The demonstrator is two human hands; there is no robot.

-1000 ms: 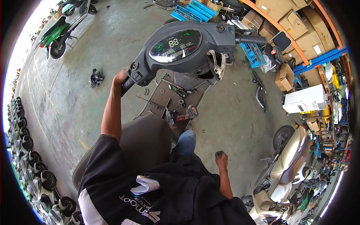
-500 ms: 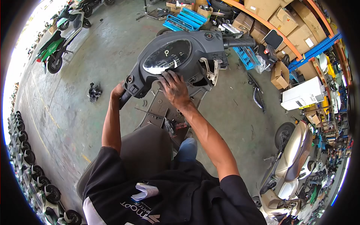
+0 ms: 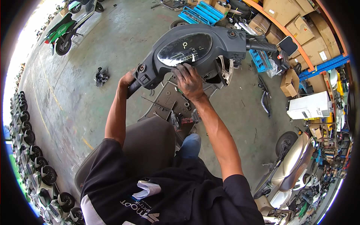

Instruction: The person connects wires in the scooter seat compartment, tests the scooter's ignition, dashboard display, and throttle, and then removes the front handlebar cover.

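The scooter's dark grey handlebar cover (image 3: 225,41) carries a lit oval display (image 3: 185,48) showing a "P". At its left end, my left hand (image 3: 128,79) is closed round the left grip (image 3: 134,88), its fingers partly hidden. Just below the display, my right hand (image 3: 189,81) rests on the cover's lower edge, fingers bent and slightly apart, with nothing seen in them. A pale bracket (image 3: 227,71) shows at an opening right of that hand. Below, on the footboard (image 3: 165,101), lie a power tool (image 3: 175,120), nuts and a long thin rod.
The scooter seat (image 3: 148,142) is below the handlebar. Blue toolboxes (image 3: 202,14) stand beyond it. Cardboard boxes (image 3: 290,82) and shelving line the right side, above a beige scooter (image 3: 292,161). A green scooter (image 3: 62,33) is at upper left; dark parts (image 3: 101,77) lie on the floor.
In view, the handlebar and both hands have shifted right and slightly up, and the surroundings have moved too. The right hand remains below the display.
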